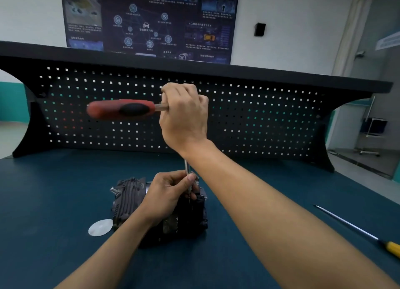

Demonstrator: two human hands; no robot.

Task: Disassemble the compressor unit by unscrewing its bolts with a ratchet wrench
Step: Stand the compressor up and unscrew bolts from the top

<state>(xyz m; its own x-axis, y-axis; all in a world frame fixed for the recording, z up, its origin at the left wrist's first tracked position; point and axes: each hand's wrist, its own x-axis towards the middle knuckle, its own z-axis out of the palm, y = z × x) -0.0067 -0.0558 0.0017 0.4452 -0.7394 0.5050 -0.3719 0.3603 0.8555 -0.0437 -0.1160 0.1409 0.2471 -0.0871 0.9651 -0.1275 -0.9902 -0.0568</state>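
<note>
The dark ribbed compressor unit [129,200] stands on the blue workbench [54,191] in front of me. My right hand [184,115] grips the head end of the ratchet wrench [123,109], whose red and black handle points left and looks blurred. A thin metal extension bar [187,171] runs down from that hand to the top of the compressor. My left hand [168,193] pinches the lower end of the bar where it meets the unit. The bolt under it is hidden.
A yellow-handled screwdriver [357,230] lies on the bench at the right. A round white disc [100,227] lies left of the compressor. A black pegboard [259,119] closes off the back of the bench.
</note>
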